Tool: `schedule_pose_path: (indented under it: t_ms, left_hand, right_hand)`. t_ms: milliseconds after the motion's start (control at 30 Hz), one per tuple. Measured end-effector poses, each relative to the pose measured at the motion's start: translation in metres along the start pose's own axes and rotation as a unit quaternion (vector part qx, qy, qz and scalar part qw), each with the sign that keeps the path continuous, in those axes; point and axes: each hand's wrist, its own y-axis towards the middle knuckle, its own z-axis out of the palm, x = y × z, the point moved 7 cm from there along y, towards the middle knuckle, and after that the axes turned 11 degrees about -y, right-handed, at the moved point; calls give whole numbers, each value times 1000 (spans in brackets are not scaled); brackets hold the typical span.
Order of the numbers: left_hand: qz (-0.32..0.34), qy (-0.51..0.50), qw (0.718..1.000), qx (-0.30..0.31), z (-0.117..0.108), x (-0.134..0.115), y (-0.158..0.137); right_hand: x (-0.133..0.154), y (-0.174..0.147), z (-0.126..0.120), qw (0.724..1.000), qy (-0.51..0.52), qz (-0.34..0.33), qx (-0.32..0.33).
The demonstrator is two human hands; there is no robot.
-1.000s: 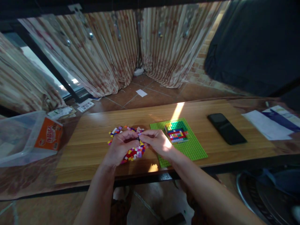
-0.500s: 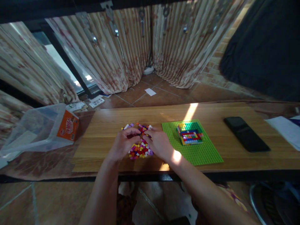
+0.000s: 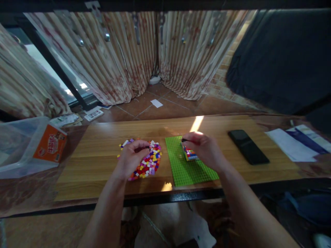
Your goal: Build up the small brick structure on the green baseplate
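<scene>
My left hand (image 3: pixel 131 156) hovers over the left side of a pile of small colored toy bricks (image 3: pixel 148 166). Its thumb and index finger pinch a small dark brick (image 3: pixel 147 147). Over on the green baseplate (image 3: pixel 181 174), my right hand (image 3: pixel 205 148) is closed on another small black brick (image 3: pixel 184 140). Beneath those fingers is a low, multicolored brick structure (image 3: pixel 190 155) fixed to the plate. Much of this structure is hidden by my right hand.
A black phone (image 3: pixel 248 146) lies on the wooden board (image 3: pixel 85 165), right of the plate. Papers (image 3: pixel 292 144) are farther right. A clear plastic bin (image 3: pixel 23 137) with an orange label stands at the left. Curtains hang beyond the table.
My right hand has moved from the brick pile to the structure on the green plate, carrying a black brick. My left hand stays at the pile. The view has shifted to the right.
</scene>
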Motion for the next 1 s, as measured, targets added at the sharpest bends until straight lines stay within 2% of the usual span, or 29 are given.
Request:
schedule_pose_path:
  t_ms: [67, 133, 233, 400, 533, 767, 1000]
  left_hand:
    - [-1, 0, 1000, 1, 10, 0, 1]
    - [7, 7, 1000, 10, 21, 0, 1]
    - [15, 20, 999, 26, 39, 2, 3]
    - [22, 26, 998, 48, 66, 5, 5]
    - [20, 20, 998, 63, 80, 8, 5]
    - [24, 29, 997, 70, 82, 11, 5]
    - [13, 32, 997, 67, 80, 12, 3]
  right_hand:
    - [-18, -2, -32, 998, 28, 48, -37]
    - [-29, -7, -60, 995, 34, 52, -82]
    - [-43, -13, -77, 994, 30, 50, -92]
    - [-71, -17, -66, 998, 21, 53, -18]
    - [-84, -17, -57, 998, 40, 55, 11]
    - [-84, -17, -55, 993, 61, 98, 31]
    - [-85, -18, -51, 973, 139, 184, 26]
